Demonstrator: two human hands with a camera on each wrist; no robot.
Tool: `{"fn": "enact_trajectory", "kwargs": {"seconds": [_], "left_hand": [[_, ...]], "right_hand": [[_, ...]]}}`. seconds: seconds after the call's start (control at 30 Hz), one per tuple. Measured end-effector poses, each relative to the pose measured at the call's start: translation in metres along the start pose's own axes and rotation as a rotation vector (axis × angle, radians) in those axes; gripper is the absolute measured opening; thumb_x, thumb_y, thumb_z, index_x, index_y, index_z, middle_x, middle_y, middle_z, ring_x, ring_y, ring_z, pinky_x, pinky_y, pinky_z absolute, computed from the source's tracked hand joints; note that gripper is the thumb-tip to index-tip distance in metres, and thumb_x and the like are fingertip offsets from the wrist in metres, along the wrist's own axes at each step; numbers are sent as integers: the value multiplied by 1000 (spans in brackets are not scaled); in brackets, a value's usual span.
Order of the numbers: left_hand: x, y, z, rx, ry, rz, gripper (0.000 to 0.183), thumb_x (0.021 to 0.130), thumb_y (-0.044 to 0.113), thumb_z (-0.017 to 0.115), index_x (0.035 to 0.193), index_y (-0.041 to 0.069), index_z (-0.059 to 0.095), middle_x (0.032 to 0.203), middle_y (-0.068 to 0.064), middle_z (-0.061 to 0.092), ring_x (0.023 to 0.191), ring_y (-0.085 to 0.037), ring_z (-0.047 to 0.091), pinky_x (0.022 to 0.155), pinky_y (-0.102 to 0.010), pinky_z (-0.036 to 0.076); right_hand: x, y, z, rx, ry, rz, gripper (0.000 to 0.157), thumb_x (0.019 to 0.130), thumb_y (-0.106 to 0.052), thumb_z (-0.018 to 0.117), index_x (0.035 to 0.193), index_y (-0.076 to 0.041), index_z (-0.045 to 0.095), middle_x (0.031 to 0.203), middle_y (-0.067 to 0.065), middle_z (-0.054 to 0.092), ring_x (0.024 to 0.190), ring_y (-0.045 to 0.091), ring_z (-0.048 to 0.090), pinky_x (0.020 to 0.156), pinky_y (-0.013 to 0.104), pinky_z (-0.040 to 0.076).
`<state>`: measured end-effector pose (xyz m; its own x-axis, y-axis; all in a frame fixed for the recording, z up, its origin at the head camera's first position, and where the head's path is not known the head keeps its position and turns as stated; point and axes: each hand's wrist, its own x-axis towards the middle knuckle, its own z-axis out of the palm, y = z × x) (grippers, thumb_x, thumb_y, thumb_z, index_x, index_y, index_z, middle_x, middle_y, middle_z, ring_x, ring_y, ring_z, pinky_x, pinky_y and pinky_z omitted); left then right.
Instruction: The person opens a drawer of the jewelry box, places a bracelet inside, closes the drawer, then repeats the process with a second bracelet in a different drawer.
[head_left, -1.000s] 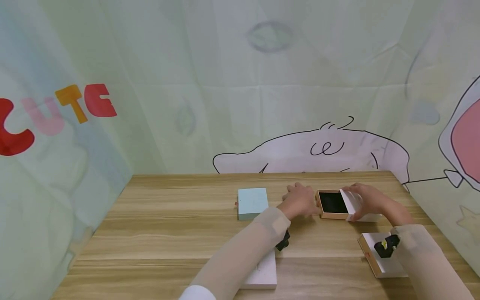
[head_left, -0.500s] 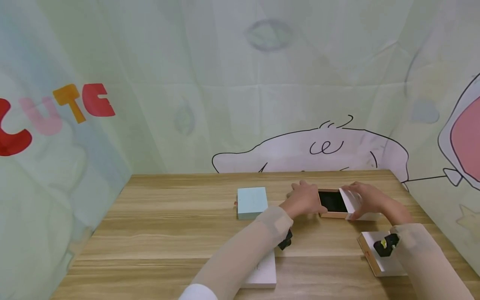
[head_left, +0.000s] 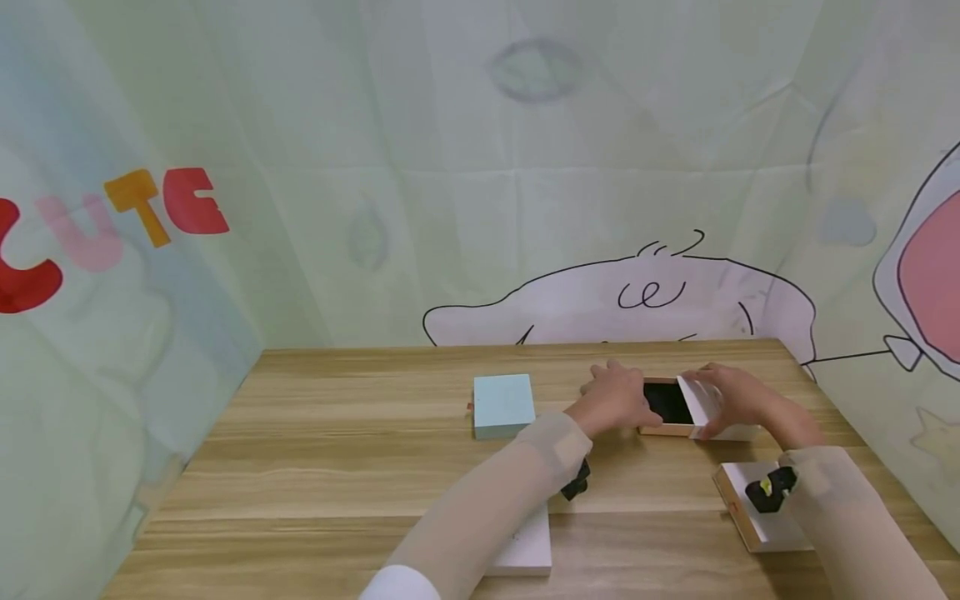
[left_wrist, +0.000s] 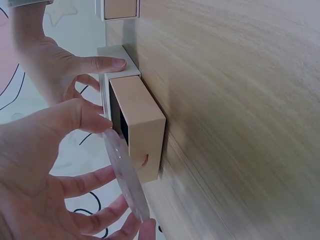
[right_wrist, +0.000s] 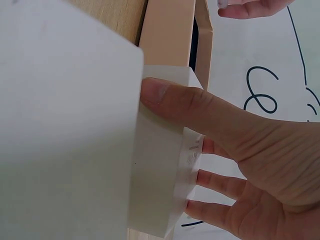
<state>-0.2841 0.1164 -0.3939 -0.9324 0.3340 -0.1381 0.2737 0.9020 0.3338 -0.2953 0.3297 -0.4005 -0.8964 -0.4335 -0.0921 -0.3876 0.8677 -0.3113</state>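
Observation:
In the left wrist view, my left hand (left_wrist: 55, 160) pinches a pale, translucent, rounded piece (left_wrist: 126, 175), seen nearly edge-on, between thumb and fingers. It hovers beside the pulled-out peach drawer (left_wrist: 140, 102) of a slide-out box. Black lining (head_left: 667, 402) shows inside the drawer, which stands part-way out of its white sleeve (right_wrist: 157, 165). My right hand (head_left: 731, 402) grips that sleeve, thumb on the near side and fingers on the far side. The head view does not show the pale piece, as the left hand covers it.
A light blue box (head_left: 502, 402) sits left of my left hand. A white box (head_left: 525, 546) lies partly under my left forearm. Another white box with a peach end (head_left: 772, 525) stands by my right sleeve. A printed cloth (head_left: 360, 250) hangs behind the wooden table (head_left: 315, 467).
My left hand has moved right, over the left end of the drawer, covering more of it. My right hand keeps its grip on the sleeve.

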Motion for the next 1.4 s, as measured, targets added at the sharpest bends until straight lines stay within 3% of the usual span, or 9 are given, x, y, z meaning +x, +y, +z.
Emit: {"fn": "enact_trajectory", "kwargs": {"seconds": [0.63, 0.97, 1.4], "left_hand": [[6, 5, 5, 27, 18, 77, 34, 80, 50, 79, 70, 22, 63, 100, -4, 52, 92, -23, 48, 64, -39, 47], [9, 7, 7, 53, 48, 113, 35, 80, 52, 78, 82, 21, 62, 95, -4, 52, 87, -21, 46, 66, -40, 46], [12, 8, 7, 13, 82, 194, 43, 81, 49, 77, 110, 19, 68, 104, -2, 57, 88, -19, 45, 59, -31, 42]], "right_hand": [[2, 2, 3, -5, 9, -13, 94, 55, -26, 99, 132, 7, 55, 119, 29, 58, 95, 39, 57, 81, 60, 50], [2, 1, 1, 0, -5, 19, 94, 57, -28, 98, 134, 5, 54, 119, 28, 58, 95, 38, 56, 83, 61, 49], [2, 1, 1, -5, -5, 5, 93, 58, -26, 98, 133, 7, 55, 119, 28, 58, 95, 38, 56, 82, 59, 49]]}}
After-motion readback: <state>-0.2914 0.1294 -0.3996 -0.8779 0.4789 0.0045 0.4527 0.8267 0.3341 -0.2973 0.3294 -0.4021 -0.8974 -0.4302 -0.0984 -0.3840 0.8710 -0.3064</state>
